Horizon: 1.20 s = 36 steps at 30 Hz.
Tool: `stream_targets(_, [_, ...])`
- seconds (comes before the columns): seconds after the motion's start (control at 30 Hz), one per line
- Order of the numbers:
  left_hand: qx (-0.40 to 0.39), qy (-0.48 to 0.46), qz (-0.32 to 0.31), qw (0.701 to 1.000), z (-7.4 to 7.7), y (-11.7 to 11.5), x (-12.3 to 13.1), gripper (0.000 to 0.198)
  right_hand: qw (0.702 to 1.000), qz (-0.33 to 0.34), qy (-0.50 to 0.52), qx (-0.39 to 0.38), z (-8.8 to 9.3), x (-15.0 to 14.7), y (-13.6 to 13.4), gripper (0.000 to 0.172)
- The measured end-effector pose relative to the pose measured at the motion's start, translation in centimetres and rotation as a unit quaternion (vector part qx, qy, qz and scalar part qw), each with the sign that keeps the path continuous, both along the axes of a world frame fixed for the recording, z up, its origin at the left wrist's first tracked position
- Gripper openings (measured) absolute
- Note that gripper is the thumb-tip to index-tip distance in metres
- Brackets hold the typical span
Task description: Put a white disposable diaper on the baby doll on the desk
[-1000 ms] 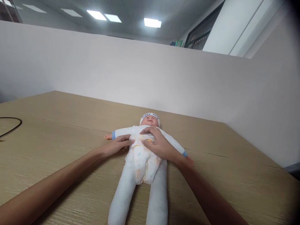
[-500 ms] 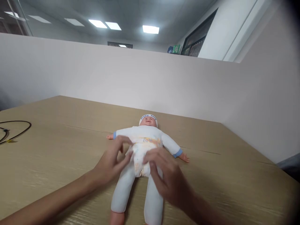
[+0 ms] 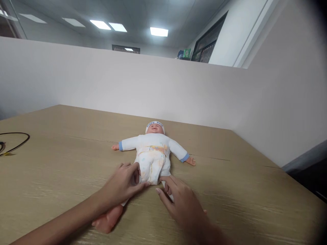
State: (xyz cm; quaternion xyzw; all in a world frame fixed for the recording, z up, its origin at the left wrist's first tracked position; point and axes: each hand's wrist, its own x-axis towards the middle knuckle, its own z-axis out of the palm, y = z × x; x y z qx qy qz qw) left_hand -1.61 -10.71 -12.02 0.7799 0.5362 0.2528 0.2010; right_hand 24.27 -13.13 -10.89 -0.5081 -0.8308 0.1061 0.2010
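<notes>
A baby doll in a white suit with blue cuffs lies on its back, its head away from me. Around its hips is a white diaper with an orange printed waistband. My left hand is at the diaper's left leg edge, fingers bent and thumb stretched to its lower edge, with a gap between them. At the right leg edge, my right hand touches the diaper with its forefinger, the thumb held apart. The hands cover most of the doll's legs; one bare foot shows below my left forearm.
The doll lies on a wide wood-coloured table. A black cable loops at the table's left edge. Behind the table stands a white partition, and a wall borders it on the right.
Both hands have moved down to the diaper's leg edges. The doll's legs have spread apart, and one foot now points out to the left. The view has shifted slightly.
</notes>
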Motion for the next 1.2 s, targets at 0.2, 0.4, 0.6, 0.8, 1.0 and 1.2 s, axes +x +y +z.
stream_targets(0.2, [0.033, -0.001, 0.012, 0.999, -1.5, 1.0, 1.1, 0.039, 0.996, -0.060, -0.059, 0.008, -0.6, -2.5, 1.1, 0.017])
stream_targets(0.4, [0.081, -0.063, -0.053, 0.993, -2.1, 1.1, 0.4, 0.020, 0.998, -0.041, -0.025, 0.041, -1.8, -2.1, 1.0, 0.009])
stream_targets(0.6, [0.048, -0.085, -0.069, 0.993, -1.3, 0.6, 0.3, 0.016, 1.000, -0.024, 0.012, 0.013, -1.5, -2.1, 0.5, 0.010])
stream_targets(0.8, [0.007, -0.149, -0.014, 0.989, -2.1, 1.0, 0.6, 0.023, 0.998, -0.042, 0.038, 0.000, -1.4, -2.5, 1.0, 0.013])
stream_targets(1.0, [-0.059, -0.290, -0.011, 0.955, -3.0, 1.0, 0.3, 0.036, 0.990, -0.088, 0.112, 0.006, -2.1, -2.3, 0.9, 0.031])
stream_targets(1.2, [-0.103, -0.375, 0.006, 0.921, -4.1, 0.4, -0.2, 0.049, 0.988, -0.104, 0.091, 0.071, -3.3, -1.4, 0.3, 0.040])
